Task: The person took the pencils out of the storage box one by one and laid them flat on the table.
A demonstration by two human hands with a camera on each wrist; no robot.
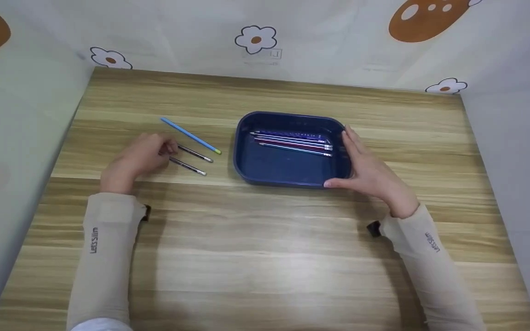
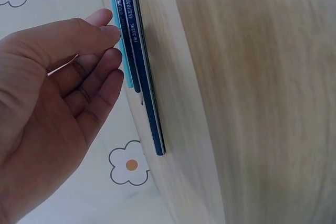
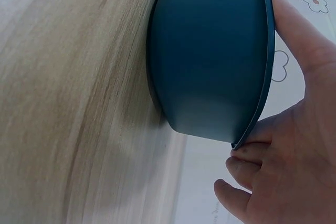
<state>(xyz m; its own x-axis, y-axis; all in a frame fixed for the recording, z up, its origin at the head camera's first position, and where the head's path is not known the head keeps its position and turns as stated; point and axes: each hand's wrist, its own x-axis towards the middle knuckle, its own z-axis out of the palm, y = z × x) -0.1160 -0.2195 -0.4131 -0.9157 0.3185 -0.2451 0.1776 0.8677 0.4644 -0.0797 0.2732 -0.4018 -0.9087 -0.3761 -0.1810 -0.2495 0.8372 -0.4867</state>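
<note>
My left hand (image 1: 143, 154) is over the left ends of two dark pencils (image 1: 196, 154) lying on the table. In the left wrist view its loosely bent fingers are beside the dark blue pencils (image 2: 140, 51), with none visibly between thumb and fingers; contact is unclear. A light blue pencil (image 1: 190, 135) with a yellow-green end lies just beyond them. My right hand (image 1: 371, 177) grips the right end of a navy blue box (image 1: 274, 174), thumb at the near side, fingers at the far corner. Several pencils (image 1: 292, 143) lie side by side inside the box.
The wood-grain table (image 1: 256, 243) has pale walls with flower prints behind it and at both sides. The back wall (image 1: 191, 41) meets the table's far edge, well beyond the box.
</note>
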